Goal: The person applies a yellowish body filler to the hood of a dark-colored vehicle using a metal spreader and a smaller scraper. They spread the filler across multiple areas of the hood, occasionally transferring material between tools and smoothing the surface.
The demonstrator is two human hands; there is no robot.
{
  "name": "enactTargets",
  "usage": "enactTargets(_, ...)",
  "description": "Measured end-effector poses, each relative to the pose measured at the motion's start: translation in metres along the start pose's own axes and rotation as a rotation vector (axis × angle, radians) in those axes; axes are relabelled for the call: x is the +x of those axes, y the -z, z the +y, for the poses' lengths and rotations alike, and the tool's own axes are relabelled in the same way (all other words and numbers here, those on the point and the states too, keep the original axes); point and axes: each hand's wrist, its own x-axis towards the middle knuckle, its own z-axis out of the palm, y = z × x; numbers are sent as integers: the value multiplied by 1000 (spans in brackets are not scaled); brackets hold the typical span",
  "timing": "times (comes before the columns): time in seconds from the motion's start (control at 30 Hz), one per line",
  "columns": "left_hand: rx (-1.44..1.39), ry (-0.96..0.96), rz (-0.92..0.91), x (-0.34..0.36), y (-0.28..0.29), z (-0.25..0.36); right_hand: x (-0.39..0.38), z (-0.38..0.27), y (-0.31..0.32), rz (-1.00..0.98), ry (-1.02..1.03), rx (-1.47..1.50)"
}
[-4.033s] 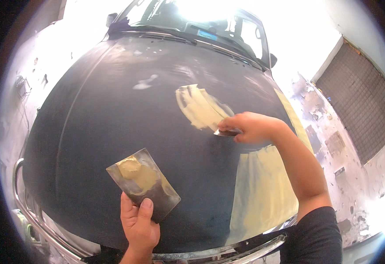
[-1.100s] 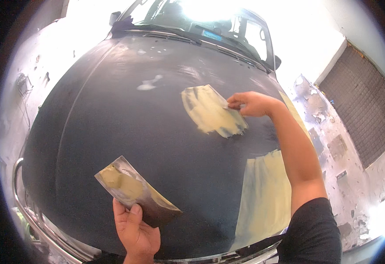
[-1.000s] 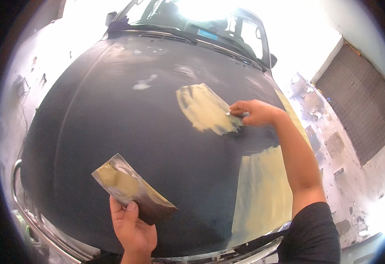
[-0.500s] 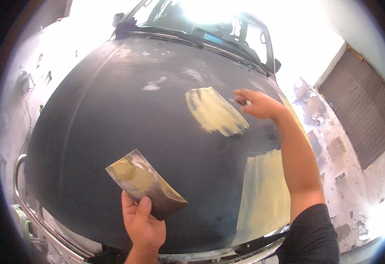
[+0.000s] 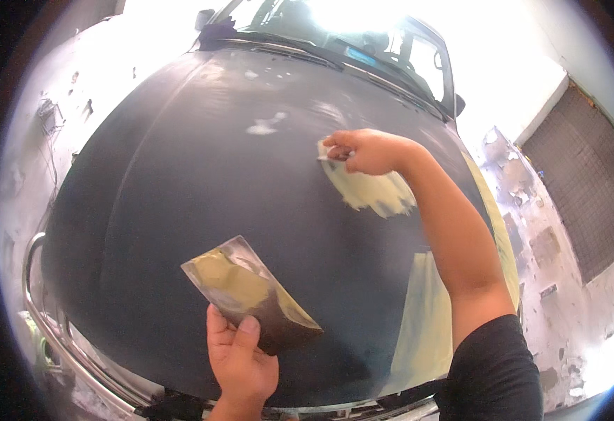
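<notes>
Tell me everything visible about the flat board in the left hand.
The board is a thin, roughly rectangular plate, greyish and dark brown, looking like metal or stiff plastic. Yellow paste lies thick toward its far left end and thinner across the middle, with a streak along the right edge. It slants across the view, seemingly held above the hood. The left hand grips its near edge, thumb on top; its underside is hidden.
</notes>
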Motion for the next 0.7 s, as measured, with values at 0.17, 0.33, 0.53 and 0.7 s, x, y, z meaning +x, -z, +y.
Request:
enactTargets(0.17,-28,-4,-35,2,0,0,-68,8,-20,-41,136,-59)
enactTargets(0.33,-51,-5,-71,2,0,-3,-115,18,-29,-40,133,-126)
enactTargets(0.53,-29,0,-53,1,0,-2,-147,21,-34,-35,-4,-158)
enactTargets(0.7,-10,-5,-61,2,4,-1,-103,50,-2,234,-69,-36)
